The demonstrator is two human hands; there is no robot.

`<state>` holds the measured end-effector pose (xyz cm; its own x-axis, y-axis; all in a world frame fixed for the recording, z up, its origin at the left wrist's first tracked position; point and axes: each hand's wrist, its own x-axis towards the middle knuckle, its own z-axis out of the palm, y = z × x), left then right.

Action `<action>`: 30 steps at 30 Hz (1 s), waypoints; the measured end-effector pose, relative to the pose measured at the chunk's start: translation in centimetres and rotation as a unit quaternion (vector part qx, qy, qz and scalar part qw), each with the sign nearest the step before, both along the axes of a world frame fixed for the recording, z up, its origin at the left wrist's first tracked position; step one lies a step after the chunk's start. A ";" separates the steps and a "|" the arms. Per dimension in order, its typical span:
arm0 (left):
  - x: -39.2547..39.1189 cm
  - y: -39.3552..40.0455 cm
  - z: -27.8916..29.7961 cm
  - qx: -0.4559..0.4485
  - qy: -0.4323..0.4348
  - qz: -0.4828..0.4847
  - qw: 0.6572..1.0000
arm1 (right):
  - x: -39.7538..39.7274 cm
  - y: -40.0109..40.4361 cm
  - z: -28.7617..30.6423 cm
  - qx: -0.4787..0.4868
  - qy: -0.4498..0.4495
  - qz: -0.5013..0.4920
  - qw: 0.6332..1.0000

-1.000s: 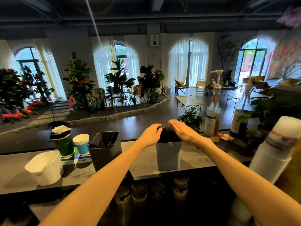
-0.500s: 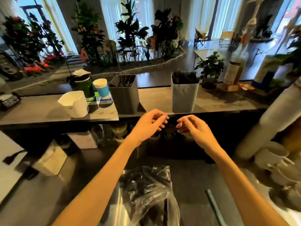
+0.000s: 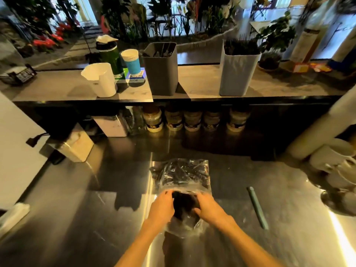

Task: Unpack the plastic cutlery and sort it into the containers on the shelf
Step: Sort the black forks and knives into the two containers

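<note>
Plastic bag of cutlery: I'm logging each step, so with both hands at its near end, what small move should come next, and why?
Probably lift a handful of black cutlery out of the clear plastic bag. The left hand and right hand both grip that bunch at the bag's near end, while the dark grey container and light grey container wait on the shelf.

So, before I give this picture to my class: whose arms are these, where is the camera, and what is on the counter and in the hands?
No machine here: the arms belong to a person wearing a wide-angle camera on the head, looking forward and down. The left hand and right hand both grip a clear plastic bag of black cutlery lying on the steel counter. On the shelf behind stand a dark container and a pale container, each already holding dark cutlery. A slim grey tool lies to the right; I cannot tell what it is.
</note>
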<state>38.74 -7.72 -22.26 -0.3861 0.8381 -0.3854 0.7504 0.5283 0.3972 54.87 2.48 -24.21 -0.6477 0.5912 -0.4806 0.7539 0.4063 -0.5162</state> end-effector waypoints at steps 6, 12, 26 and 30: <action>-0.8 0.8 0.2 0.030 -0.064 0.047 0.996 | -3.3 -2.1 -1.5 0.007 0.009 -0.134 0.991; -1.3 1.1 1.0 0.056 -0.155 0.088 0.982 | -4.8 -3.2 -1.7 -0.057 -0.021 -0.135 0.989; -1.5 1.9 2.8 0.127 -0.091 -0.170 0.973 | 1.2 2.5 4.5 -0.126 -0.100 -0.006 0.987; 0.9 2.3 2.9 0.164 0.026 -0.267 0.949 | 2.5 3.4 9.2 -0.167 -0.120 0.041 0.978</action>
<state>39.63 -5.47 -19.35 0.1165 0.9913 -0.0611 0.8997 -0.0793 0.4292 57.33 5.85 -14.97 -0.5313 0.3256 -0.7822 0.8415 0.3097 -0.4427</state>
